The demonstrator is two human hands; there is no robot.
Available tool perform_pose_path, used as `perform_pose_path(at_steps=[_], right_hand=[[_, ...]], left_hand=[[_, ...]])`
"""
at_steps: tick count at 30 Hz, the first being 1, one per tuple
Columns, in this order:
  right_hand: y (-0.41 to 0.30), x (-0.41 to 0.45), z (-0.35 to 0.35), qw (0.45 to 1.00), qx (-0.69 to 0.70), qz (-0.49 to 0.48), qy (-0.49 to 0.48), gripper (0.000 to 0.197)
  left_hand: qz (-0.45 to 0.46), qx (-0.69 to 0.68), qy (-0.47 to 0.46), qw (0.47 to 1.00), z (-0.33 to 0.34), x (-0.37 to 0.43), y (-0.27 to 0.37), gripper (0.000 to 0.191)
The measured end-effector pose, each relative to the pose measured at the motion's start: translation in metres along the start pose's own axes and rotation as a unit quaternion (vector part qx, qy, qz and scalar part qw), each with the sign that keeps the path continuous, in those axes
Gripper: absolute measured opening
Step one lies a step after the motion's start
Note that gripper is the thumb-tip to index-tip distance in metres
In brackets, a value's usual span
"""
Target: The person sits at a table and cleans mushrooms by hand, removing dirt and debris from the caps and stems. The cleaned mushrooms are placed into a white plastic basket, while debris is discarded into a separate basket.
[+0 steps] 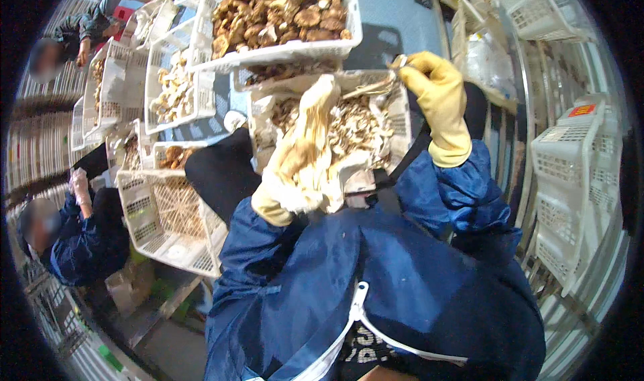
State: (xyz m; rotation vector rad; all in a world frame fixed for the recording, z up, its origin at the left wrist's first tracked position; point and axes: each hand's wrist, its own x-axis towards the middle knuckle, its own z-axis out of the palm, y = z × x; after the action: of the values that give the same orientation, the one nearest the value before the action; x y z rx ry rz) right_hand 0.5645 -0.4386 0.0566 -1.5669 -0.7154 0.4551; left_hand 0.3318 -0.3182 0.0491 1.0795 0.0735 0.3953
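Note:
My right hand (435, 91), in a yellow rubber glove, is raised over the right rim of a white plastic crate (402, 119). Its thumb and fingers pinch a small pale piece (399, 62), too small to name. A thin pale strip (370, 86) lies just below those fingertips, over the crate. My left hand (297, 154) reaches across the same crate in a glove covered by pale, crumpled material; whether it grips anything is hidden. Cut pale mushroom pieces (359, 124) fill the crate beside it, with darker bits (286, 113) at its left.
A white crate of brown mushrooms (282, 16) stands ahead, overlapping another. Crates of pale mushrooms (173, 91) stand left, near a tilted slatted crate (171, 220). Two people (95, 230) sit at left. White crates (563, 195) and a clear plastic bag (485, 61) are at right.

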Motion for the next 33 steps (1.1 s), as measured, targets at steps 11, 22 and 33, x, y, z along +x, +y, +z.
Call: perform_pose_path(at_steps=[11,22,33], right_hand=[[0.054,0.008,-0.011,0.977,-0.209,0.016,-0.027,0.019],[0.041,-0.008,0.054,0.952,-0.201,-0.001,-0.231,0.033],[0.012,-0.036,0.032,0.839,0.409,0.257,-0.25,0.011]], left_hand=[[-0.127,-0.061,0.158,0.977,-0.041,-0.003,0.037,0.062],[-0.075,0.16,0.21,0.962,-0.036,0.015,0.02,0.064],[-0.173,0.048,0.107,0.978,-0.03,0.008,0.052,0.061]])
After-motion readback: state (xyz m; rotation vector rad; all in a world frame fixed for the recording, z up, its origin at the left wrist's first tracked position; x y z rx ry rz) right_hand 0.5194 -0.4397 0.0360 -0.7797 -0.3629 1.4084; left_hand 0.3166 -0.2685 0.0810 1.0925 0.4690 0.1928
